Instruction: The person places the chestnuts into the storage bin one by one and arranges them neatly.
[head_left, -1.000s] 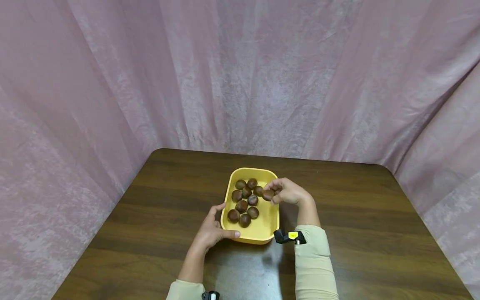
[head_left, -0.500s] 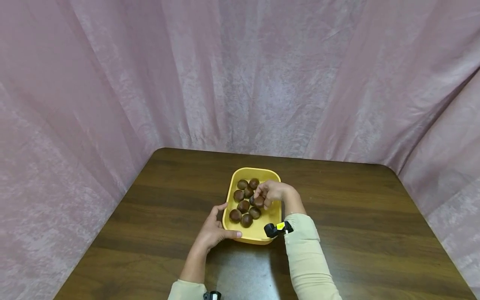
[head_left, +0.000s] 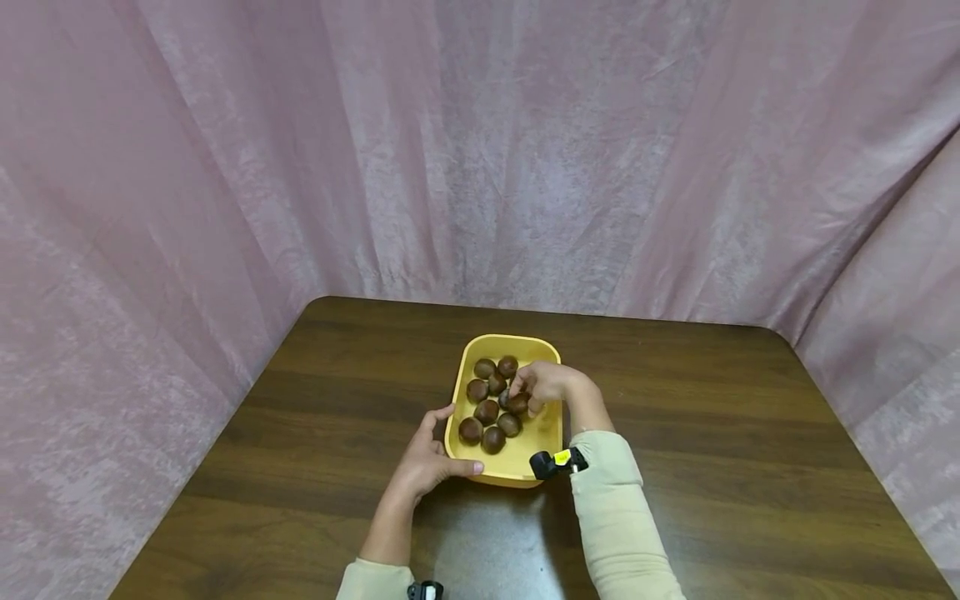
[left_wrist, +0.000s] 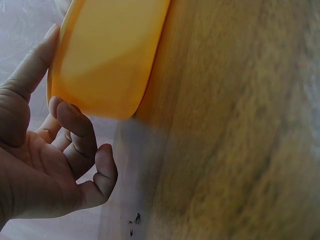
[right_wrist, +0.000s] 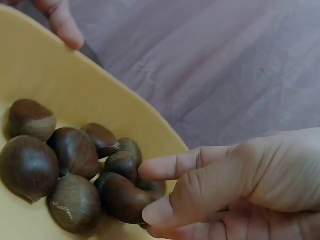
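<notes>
A yellow plastic container (head_left: 517,478) lies on the table with several brown chestnuts (head_left: 471,431) spread over its floor. At its near left corner, my left hand (head_left: 420,468) holds the rim between thumb and index finger; in the left wrist view the other fingers (left_wrist: 82,135) are curled by the container's outer wall. My right hand (head_left: 553,385) reaches over the right side into the container. Between its thumb and fingers it pinches a chestnut (right_wrist: 122,199), low among the others and touching or nearly touching them. Part of that chestnut is hidden behind the thumb.
The container stands near the middle of a dark brown wooden table (head_left: 720,433). Pink curtains (head_left: 540,158) hang behind the table and at both sides. A black wrist camera mount (head_left: 558,461) on the right wrist hangs by the container's near right rim.
Over the last second my right hand has moved left and nearer with the pinched chestnut, from beside the right wall to amid the others. Since half a second ago it has hardly moved. My left hand stays put.
</notes>
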